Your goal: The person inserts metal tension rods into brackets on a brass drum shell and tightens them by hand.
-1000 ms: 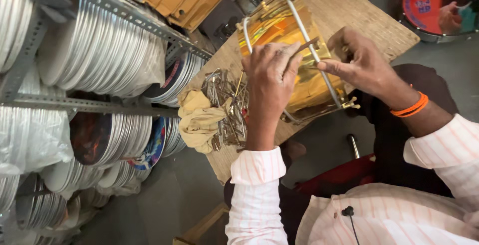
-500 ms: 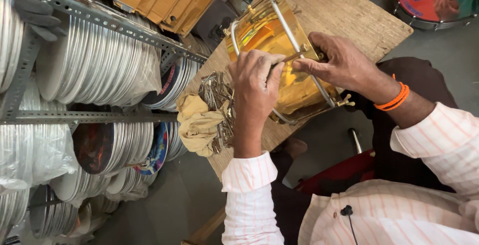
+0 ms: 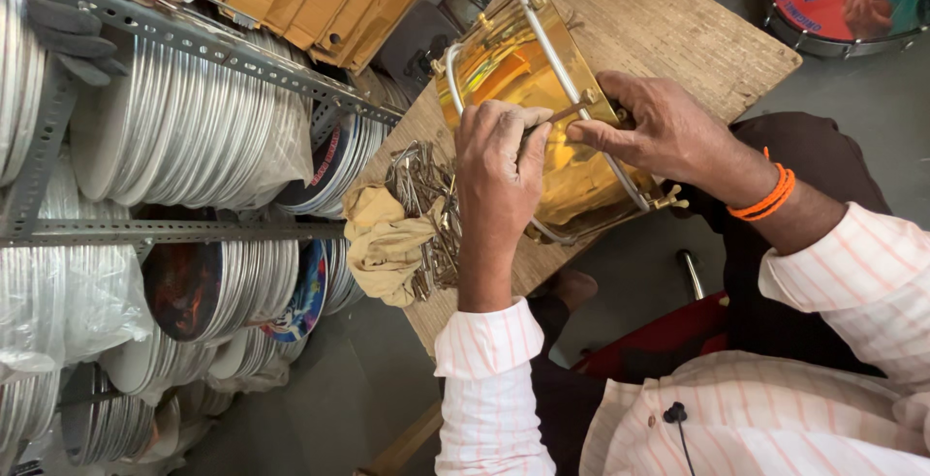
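Brass drum (image 3: 528, 98): gold shell lying on its side on the woven mat (image 3: 678, 30), closer in view than a second ago.
Left hand (image 3: 499, 171): fingers curled, pinching the rod's near end.
Right hand (image 3: 659, 132): thumb and forefinger pressed on the thin rod (image 3: 567, 113); it has slid down to the rim.
Rod: now held at both ends against the shell.
Left of drum: loose metal hooks (image 3: 426, 205), yellow cloth (image 3: 383, 239).

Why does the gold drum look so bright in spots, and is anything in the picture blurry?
In the head view, the polished gold drum shell mirrors the room light, so glare patches show between the left hand and right hand. Both hands look sharp. The stacked metal rings on the rack gleam softly, and the straight shelf rails bend slightly near the frame edge, a wide-lens effect.
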